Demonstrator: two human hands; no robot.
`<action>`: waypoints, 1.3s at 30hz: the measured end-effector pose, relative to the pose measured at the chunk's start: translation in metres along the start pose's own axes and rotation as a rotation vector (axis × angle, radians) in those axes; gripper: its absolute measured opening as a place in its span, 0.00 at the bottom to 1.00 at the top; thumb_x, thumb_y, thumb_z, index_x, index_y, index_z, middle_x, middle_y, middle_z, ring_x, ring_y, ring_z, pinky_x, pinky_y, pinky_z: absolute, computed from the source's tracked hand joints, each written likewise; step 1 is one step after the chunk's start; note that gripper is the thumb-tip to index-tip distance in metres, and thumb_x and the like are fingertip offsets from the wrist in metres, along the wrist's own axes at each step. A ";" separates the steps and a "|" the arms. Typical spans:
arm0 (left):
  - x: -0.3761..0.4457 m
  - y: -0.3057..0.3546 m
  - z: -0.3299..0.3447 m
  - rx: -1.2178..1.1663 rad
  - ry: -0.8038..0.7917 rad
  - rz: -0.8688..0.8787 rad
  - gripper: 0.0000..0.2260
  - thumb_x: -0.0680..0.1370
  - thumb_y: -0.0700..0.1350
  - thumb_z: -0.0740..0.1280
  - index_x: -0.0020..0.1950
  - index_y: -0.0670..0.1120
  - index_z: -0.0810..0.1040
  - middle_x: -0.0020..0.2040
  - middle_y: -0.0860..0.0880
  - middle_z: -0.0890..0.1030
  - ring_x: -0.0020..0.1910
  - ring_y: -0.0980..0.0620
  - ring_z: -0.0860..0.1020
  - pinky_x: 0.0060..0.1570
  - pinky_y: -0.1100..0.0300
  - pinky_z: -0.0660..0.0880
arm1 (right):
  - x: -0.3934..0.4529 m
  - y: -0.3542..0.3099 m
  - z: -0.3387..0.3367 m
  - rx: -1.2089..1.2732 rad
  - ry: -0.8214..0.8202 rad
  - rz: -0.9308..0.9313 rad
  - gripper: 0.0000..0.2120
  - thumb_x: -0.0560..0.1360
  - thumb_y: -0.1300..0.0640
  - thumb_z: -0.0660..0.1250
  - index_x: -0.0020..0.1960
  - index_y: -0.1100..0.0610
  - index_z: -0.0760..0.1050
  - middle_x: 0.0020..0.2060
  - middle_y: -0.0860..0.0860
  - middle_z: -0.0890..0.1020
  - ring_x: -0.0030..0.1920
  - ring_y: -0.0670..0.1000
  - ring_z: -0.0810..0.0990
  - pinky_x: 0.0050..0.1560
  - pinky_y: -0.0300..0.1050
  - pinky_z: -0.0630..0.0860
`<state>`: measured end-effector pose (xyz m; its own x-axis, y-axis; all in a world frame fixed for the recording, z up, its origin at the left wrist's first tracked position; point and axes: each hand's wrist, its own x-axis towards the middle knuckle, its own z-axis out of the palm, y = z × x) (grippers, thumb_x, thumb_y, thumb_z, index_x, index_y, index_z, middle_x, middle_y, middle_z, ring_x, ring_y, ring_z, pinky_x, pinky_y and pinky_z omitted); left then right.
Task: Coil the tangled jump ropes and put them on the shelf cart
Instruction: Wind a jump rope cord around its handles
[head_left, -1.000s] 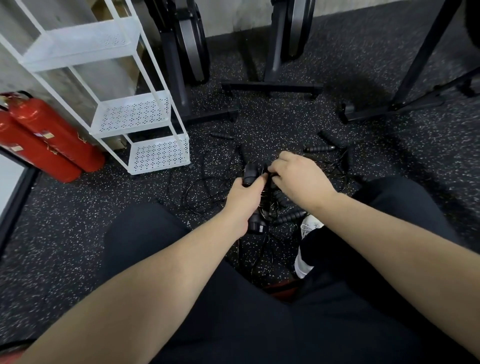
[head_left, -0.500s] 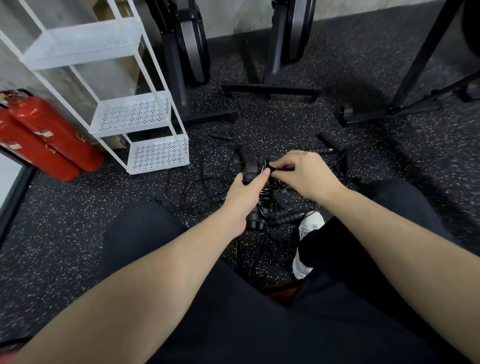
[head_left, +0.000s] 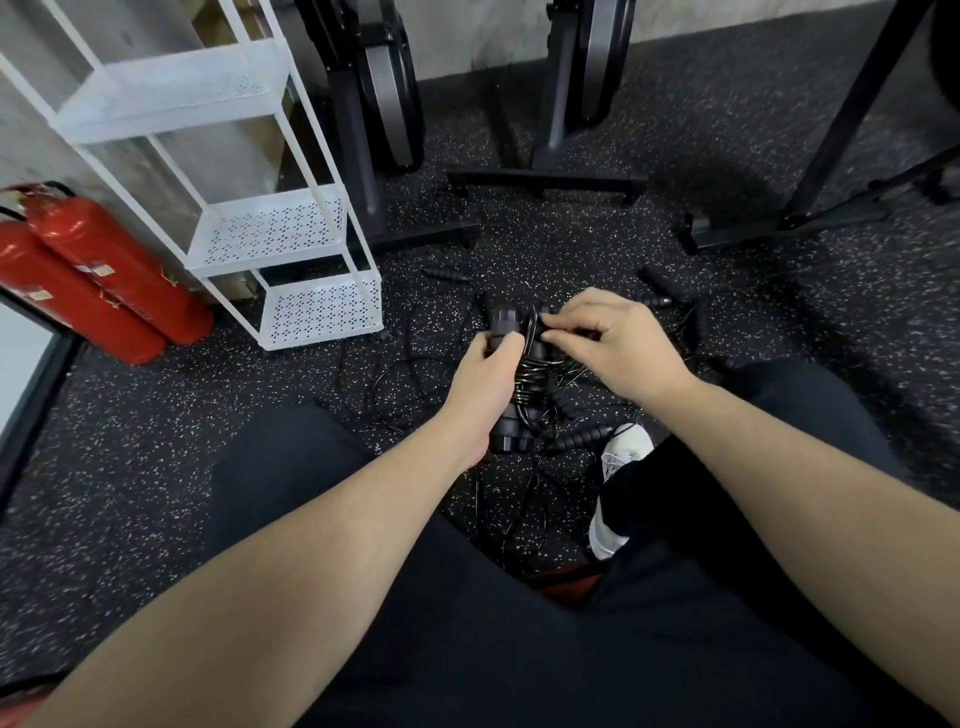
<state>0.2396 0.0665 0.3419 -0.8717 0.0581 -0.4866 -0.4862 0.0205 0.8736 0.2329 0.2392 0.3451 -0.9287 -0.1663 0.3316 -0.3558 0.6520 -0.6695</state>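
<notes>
Left hand: the left hand (head_left: 485, 382) has its grip clenched around a pair of black ribbed jump-rope handles (head_left: 511, 387), held side by side and nearly upright above the floor; thin black cord is wound around the middle of them.
Right hand: the right hand (head_left: 618, 343) pinches the thin black cord (head_left: 563, 338) between thumb and fingertips, just beside the top of the handles.
Tangled ropes: more black jump ropes (head_left: 410, 387) lie in loose loops on the dark speckled rubber floor (head_left: 130, 467), under and around both hands; some separate ribbed handles lie there too, one (head_left: 579, 439) near a white shoe (head_left: 621, 486).
Shelf cart: the white metal shelf cart with three perforated trays (head_left: 319, 312) stands to the left of the hands, well apart from the bundle; no rope is visible on it.
Surroundings: two red fire extinguishers (head_left: 98, 280) lie just left of the cart; black frames of exercise machines (head_left: 545, 176) stand behind.
</notes>
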 end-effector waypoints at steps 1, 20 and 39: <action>0.000 0.001 0.000 -0.013 -0.016 -0.009 0.07 0.81 0.52 0.63 0.56 0.54 0.78 0.49 0.49 0.82 0.43 0.48 0.82 0.44 0.49 0.83 | -0.002 0.000 0.001 -0.040 0.016 -0.031 0.09 0.78 0.56 0.73 0.57 0.58 0.85 0.49 0.47 0.82 0.50 0.46 0.81 0.57 0.42 0.78; 0.001 0.002 -0.006 0.034 -0.022 0.079 0.07 0.81 0.52 0.66 0.59 0.56 0.76 0.53 0.49 0.83 0.50 0.48 0.82 0.48 0.49 0.82 | -0.010 -0.015 0.014 -0.099 0.057 0.056 0.19 0.81 0.61 0.67 0.71 0.52 0.76 0.53 0.47 0.78 0.49 0.42 0.74 0.54 0.41 0.76; 0.001 -0.008 0.004 0.507 0.148 0.313 0.08 0.79 0.56 0.64 0.52 0.56 0.69 0.43 0.52 0.78 0.37 0.49 0.76 0.38 0.52 0.71 | -0.006 -0.020 0.024 0.199 0.118 0.380 0.03 0.74 0.52 0.76 0.48 0.46 0.85 0.52 0.44 0.80 0.50 0.38 0.76 0.50 0.24 0.68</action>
<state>0.2429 0.0707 0.3343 -0.9853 -0.0008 -0.1709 -0.1485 0.4993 0.8536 0.2432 0.2092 0.3405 -0.9832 0.1505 0.1030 -0.0155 0.4939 -0.8694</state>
